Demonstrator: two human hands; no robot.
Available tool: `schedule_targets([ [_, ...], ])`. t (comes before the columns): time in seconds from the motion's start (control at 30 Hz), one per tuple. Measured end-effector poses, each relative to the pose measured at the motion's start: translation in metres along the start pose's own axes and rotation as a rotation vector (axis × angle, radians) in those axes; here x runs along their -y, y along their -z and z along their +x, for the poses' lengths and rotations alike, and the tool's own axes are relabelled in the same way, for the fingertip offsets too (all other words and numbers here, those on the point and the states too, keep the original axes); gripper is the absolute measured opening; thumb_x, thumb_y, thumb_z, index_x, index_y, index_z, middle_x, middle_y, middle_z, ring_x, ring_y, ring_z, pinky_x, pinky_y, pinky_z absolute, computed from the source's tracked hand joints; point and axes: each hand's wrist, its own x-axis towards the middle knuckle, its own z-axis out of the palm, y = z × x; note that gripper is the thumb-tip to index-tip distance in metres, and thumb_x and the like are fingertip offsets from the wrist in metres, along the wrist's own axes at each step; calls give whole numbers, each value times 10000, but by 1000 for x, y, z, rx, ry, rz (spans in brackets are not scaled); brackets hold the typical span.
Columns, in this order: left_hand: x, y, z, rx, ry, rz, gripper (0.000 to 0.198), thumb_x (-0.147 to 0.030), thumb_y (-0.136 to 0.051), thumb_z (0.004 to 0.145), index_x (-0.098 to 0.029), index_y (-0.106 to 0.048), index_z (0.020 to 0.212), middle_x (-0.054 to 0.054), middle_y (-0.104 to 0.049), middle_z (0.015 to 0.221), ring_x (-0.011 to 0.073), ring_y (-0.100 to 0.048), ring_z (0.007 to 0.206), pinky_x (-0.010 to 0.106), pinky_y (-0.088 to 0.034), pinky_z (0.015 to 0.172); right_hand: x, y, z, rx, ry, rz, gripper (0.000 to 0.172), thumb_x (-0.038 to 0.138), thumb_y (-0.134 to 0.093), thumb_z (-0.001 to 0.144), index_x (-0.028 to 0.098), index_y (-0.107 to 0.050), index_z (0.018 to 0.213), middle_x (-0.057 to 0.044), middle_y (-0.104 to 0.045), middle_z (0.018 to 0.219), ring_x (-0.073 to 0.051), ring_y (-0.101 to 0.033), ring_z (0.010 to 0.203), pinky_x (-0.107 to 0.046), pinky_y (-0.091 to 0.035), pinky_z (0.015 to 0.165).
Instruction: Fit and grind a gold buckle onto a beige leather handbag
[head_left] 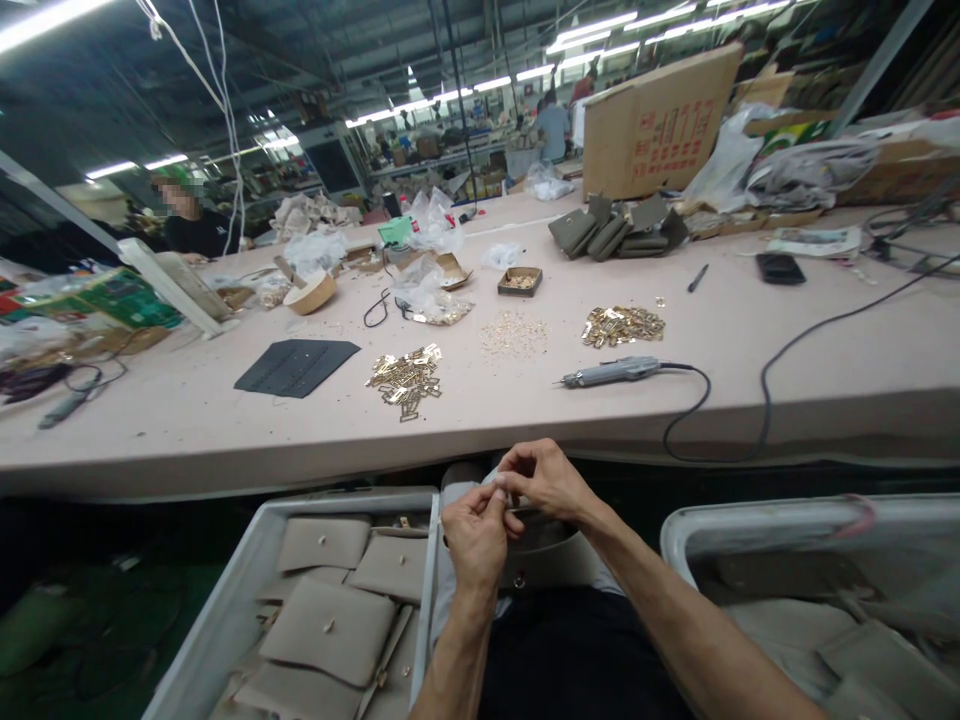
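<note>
1. Bag [556, 565] sits beneath the left hand [476, 540] and right hand [551, 480], between two bins [345, 497].
2. Both hands pinch, fingertips meeting; what, if anything, they grip is hidden.
3. Should fingers slip, any small part could drop from sight.
4. Driver [611, 372] could slide off the desk [480, 420] if an arm snags its drooping cord [766, 410].

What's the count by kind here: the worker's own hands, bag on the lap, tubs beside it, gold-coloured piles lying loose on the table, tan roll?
2 hands: left hand, right hand
1 lap bag
2 tubs: left tub, right tub
3 gold-coloured piles: left pile, middle pile, right pile
1 tan roll
Total: 9
</note>
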Motion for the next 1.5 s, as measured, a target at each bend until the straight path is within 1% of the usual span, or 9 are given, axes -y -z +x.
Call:
schedule_targets([
  [0.17,-4,0,2,-5,7,-49,248,-344,-730,819,-101,-776,830,28,-680,499,130,-588,386,198,-481,412,1,3,-2,31,16,128,239,313,-722,810,104,-760,919,-58,-730,719,-185,-685,647,-270,-550,636],
  [0.37,-8,2,2,41,42,-64,308,-409,-721,847,-107,-766,802,38,-677,478,130,-570,358,197,-450,402,4,0,-3,-19,12,38,140,213,-697,762,119,-770,837,-44,-733,705,-163,-668,610,-227,-506,574],
  [0.53,-10,4,4,-9,0,19,306,-405,-730,840,-126,-758,717,-7,-567,355,96,-464,293,177,-323,370,7,-6,-4,-62,42,-39,134,171,-668,735,127,-772,807,-13,-699,666,-127,-613,581,-200,-446,538],
  [0.6,-10,5,4,-13,-20,26,297,-396,-730,837,-132,-760,706,-8,-571,358,93,-467,300,180,-328,387,9,-8,-5,-78,57,-61,125,169,-663,731,129,-769,782,-7,-686,658,-116,-591,583,-194,-429,538],
  [0.77,-7,7,4,-10,-37,-19,266,-381,-735,827,-138,-766,721,-6,-596,386,96,-495,323,192,-366,424,9,-8,-7,-62,41,-26,131,181,-666,729,126,-765,794,-12,-689,670,-121,-594,593,-196,-433,543],
  [1.17,0,8,10,-106,-39,25,243,-329,-720,819,-144,-757,667,-36,-522,333,85,-425,289,183,-276,385,7,-13,0,-45,-55,39,171,276,-726,751,111,-756,787,-49,-706,675,-143,-614,592,-215,-453,543],
  [1.37,-4,11,9,-47,-70,105,278,-359,-701,838,-147,-760,668,-32,-525,341,83,-421,292,188,-277,381,5,-10,2,42,-95,49,204,288,-724,739,107,-794,803,-50,-706,662,-140,-604,589,-205,-426,530],
  [1.43,-4,11,8,-32,-72,94,280,-357,-695,839,-146,-755,665,-31,-524,340,83,-418,291,191,-272,380,5,-10,4,29,-91,9,185,287,-727,732,113,-786,756,-50,-705,659,-139,-603,593,-204,-420,536],
  [1.5,-3,10,8,-10,-79,87,298,-346,-687,850,-146,-737,636,-29,-520,337,78,-415,300,188,-279,393,3,-12,7,-27,-111,-64,265,366,-753,755,113,-747,674,-41,-663,592,-121,-550,536,-200,-362,491],
])
